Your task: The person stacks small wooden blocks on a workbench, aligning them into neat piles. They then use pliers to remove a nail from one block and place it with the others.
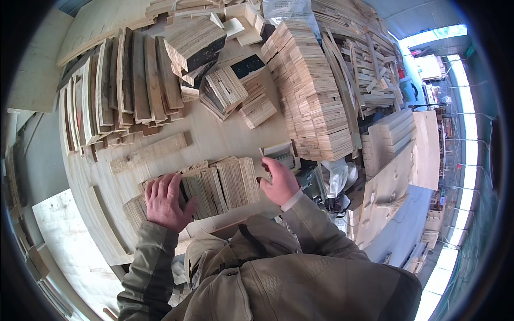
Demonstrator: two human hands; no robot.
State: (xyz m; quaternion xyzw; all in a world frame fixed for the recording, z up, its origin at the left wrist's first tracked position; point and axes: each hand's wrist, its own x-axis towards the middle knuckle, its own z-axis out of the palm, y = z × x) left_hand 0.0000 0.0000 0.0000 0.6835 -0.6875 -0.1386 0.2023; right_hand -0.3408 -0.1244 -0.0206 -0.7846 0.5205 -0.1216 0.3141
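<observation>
In front of me a row of plywood pieces (235,182) stands packed on edge, their layered edges facing up. My left hand (167,202) lies across the row's left part, fingers stretched away from me and thumb apart, beside a dark gap between pieces. Whether its fingertips press on a piece is hidden. My right hand (279,184) hovers just off the row's right end, thumb and fingers apart with nothing between them. A loose flat wood strip (150,152) lies beyond the row.
Leaning boards (120,83) fill the back left. Plywood blocks (227,88) sit mid-table beside a tall stack of strips (310,101). A clear plastic bag (337,179) lies right of my right hand. Another strip (107,219) lies along the table's left edge.
</observation>
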